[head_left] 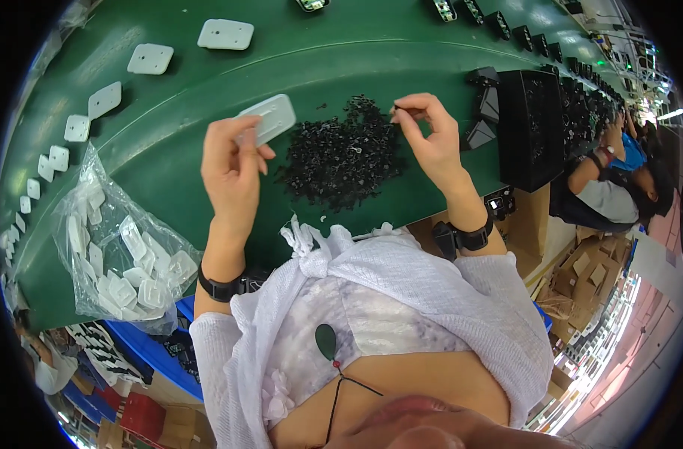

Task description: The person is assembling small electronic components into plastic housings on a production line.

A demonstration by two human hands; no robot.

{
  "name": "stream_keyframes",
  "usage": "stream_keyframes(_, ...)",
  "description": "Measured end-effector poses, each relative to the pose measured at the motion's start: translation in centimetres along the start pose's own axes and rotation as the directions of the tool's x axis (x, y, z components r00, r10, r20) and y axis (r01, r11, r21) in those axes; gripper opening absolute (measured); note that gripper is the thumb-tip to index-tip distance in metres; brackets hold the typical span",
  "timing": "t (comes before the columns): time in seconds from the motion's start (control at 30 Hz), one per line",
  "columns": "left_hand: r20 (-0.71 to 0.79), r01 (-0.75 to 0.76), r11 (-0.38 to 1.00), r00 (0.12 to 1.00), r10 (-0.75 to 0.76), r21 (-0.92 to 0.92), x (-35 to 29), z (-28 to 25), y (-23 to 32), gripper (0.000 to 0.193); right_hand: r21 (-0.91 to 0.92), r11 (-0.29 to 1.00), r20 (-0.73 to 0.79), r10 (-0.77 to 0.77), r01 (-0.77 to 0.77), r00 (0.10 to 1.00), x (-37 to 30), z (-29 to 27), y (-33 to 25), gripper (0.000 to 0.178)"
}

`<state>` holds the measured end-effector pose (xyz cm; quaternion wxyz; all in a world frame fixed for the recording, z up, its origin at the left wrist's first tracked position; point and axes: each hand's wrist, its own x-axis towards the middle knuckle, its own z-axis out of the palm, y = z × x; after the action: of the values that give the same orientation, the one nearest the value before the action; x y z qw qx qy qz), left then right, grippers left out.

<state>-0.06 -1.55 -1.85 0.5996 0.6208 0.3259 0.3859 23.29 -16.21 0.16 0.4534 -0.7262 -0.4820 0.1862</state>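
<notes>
A white plastic cover (275, 120) with rounded corners is gripped by my left hand (235, 161), thumb and fingers closed on its near left end. To its right, a loose heap of small black parts (341, 153) lies on the green table. My right hand (433, 136) is above the heap's right edge, thumb and forefinger pinched together. A tiny dark piece shows at the fingertips, probably too small to name. The two hands are apart, with the heap between them.
A clear plastic bag (124, 254) of white covers lies at the left. More covers (226, 34) line the green table (206, 93). Right of me stand a black bin (532, 131) and dark housings (480, 135). A co-worker (611, 183) sits farther right, near cardboard boxes (588, 277).
</notes>
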Motion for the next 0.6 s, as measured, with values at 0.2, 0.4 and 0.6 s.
stream_keyframes(0.2,0.057,-0.054,0.998,0.997,0.053,0.015,-0.4,0.9,0.8,0.018,0.289,0.957,0.256,-0.097,0.020,0.962,3.3,4.7,-5.7,0.019)
stream_keyframes(0.4,0.006,-0.220,0.964,0.975,0.221,0.147,-0.6,0.4,1.4,0.028,0.436,0.895,0.428,-0.112,-0.096,0.897,4.5,7.2,-7.7,0.026)
stream_keyframes(0.6,0.007,-0.316,0.921,0.946,0.324,0.228,-0.6,-0.1,1.1,0.023,0.480,0.825,0.494,0.028,-0.299,0.869,4.5,7.7,-7.9,0.029)
